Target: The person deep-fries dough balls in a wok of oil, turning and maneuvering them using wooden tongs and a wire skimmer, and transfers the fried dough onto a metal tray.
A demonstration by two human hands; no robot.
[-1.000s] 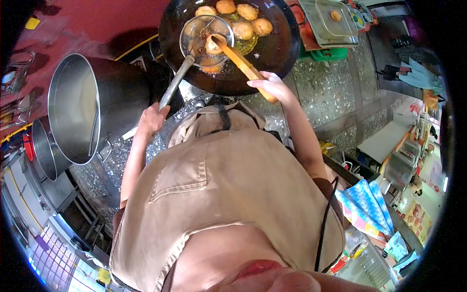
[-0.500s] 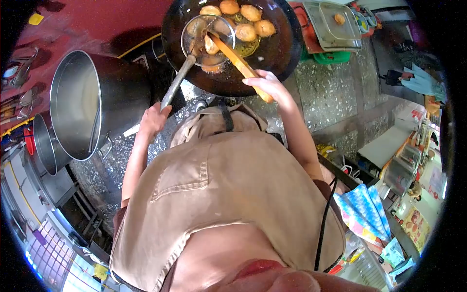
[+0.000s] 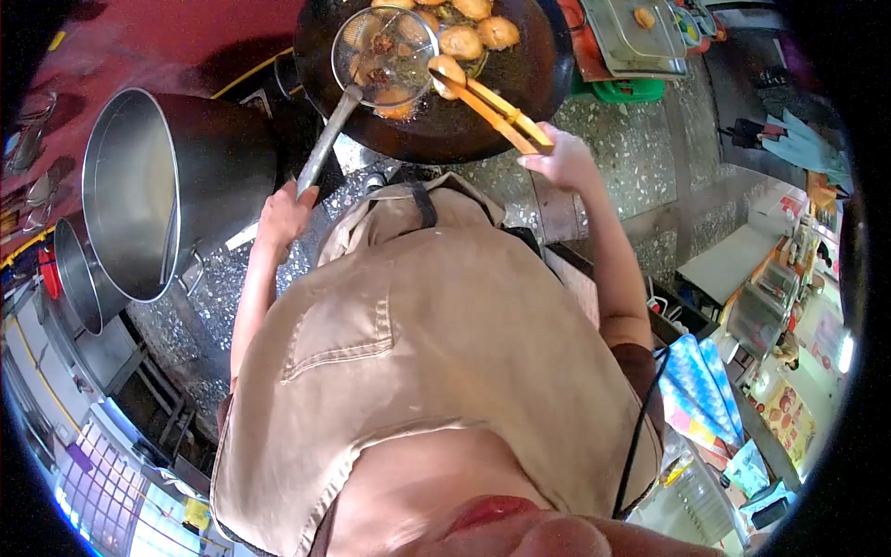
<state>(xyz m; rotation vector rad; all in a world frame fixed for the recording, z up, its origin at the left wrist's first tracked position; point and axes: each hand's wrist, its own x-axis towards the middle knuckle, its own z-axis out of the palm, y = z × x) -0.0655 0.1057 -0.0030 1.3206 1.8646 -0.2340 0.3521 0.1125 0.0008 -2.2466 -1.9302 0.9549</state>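
Note:
My left hand (image 3: 283, 219) is wrapped round the handle of a round mesh strainer (image 3: 327, 147), whose basket hangs over the wok. A few small dark bits lie in the mesh. My right hand (image 3: 564, 160) grips wooden tongs (image 3: 501, 113). At their tips is a golden fried cake (image 3: 446, 74), just right of the strainer's rim. Several more browned fried cakes (image 3: 460, 42) float in dark oil in the large black wok (image 3: 408, 144), some seen through the mesh.
A tall metal pot (image 3: 130, 195) with a long handle inside stands at the left, beside a smaller pot (image 3: 79, 278). Right of the wok, one fried piece (image 3: 644, 17) lies on a tray (image 3: 640, 56) above a green basket (image 3: 629, 91). The floor (image 3: 631, 158) is speckled.
The tongs have moved right with a fried cake, from over the strainer to beside its rim. My right hand has shifted right, and the view has moved slightly.

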